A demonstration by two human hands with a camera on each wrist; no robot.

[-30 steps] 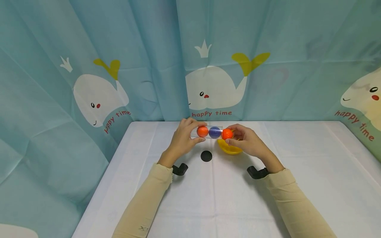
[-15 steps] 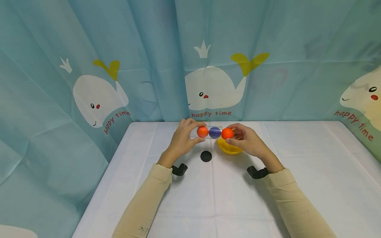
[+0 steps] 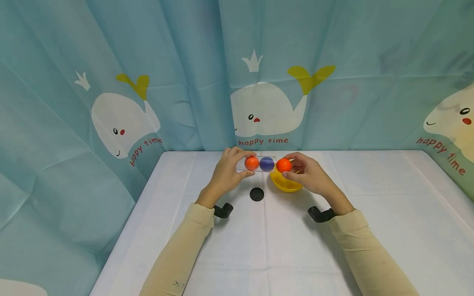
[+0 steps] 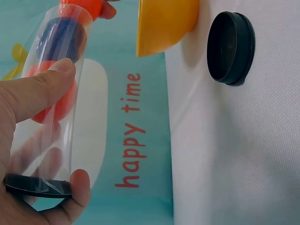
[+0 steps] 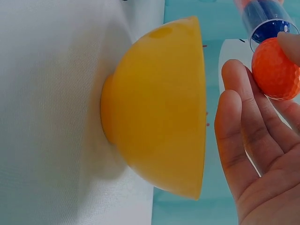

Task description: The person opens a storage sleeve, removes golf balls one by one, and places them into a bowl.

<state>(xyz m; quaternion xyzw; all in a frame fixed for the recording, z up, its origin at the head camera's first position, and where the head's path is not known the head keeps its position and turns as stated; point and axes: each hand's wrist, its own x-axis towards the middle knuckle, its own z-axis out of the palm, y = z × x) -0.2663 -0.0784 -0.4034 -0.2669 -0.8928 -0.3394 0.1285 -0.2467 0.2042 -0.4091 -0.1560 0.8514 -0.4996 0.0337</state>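
Observation:
My left hand (image 3: 226,170) grips a clear plastic tube (image 4: 65,140), held sideways above the table. An orange ball (image 3: 252,163) and a blue ball (image 3: 267,164) sit inside it, the blue one nearer the uncovered right end. A black cap (image 4: 37,186) closes the other end, by my left palm. Between thumb and fingers, my right hand (image 3: 309,174) pinches an orange golf ball (image 5: 276,69) with a dimpled surface, right at the tube's mouth. Below that hand stands a yellow bowl (image 5: 159,108); its inside is mostly hidden.
A loose black cap (image 3: 256,194) lies on the white-covered table (image 3: 237,246), in front of the tube and left of the bowl. Behind the table's far edge hangs a blue curtain (image 3: 200,102) printed with whales. Black camera mounts (image 3: 224,211) stick out from both wrists.
The golf ball in my right hand has shifted very slightly right, widening the small gap to the tube's mouth. My left hand and the tube stay nearly still.

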